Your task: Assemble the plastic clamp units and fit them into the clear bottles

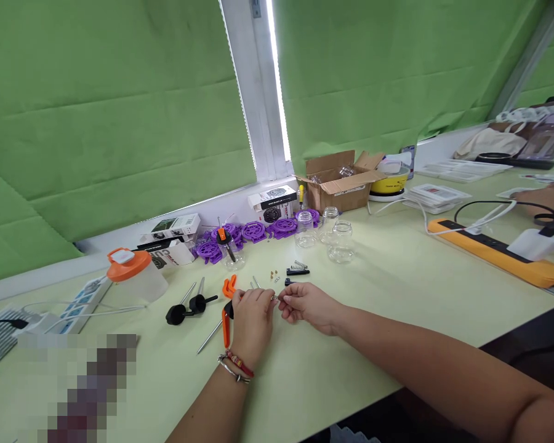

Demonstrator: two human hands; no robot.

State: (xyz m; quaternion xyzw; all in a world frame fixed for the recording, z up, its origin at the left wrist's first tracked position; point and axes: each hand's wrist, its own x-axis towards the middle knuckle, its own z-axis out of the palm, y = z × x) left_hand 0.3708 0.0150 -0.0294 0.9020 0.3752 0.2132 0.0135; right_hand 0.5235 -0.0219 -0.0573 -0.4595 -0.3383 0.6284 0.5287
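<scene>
My left hand (253,317) is closed, its fingertips meeting those of my right hand (307,306). A small shiny metal piece (274,298) shows between them, pinched by my right hand; its kind is too small to tell. Beside and partly behind my left hand lie orange handle-like parts (226,329) and a metal rod (208,337). Whatever sits inside my left fingers is hidden. Just beyond the hands are a coil spring (299,265), a black narrow part (298,272) and tiny brass bits (272,275). To the left lie black cup-shaped parts (176,315) with metal rods.
Clear jars (340,246) and purple round parts (253,231) stand farther back, near printed boxes (273,198) and an open carton (344,187). An orange-lidded container (136,274) is left. A yellow power strip (493,249) and another person's hand (547,203) are right.
</scene>
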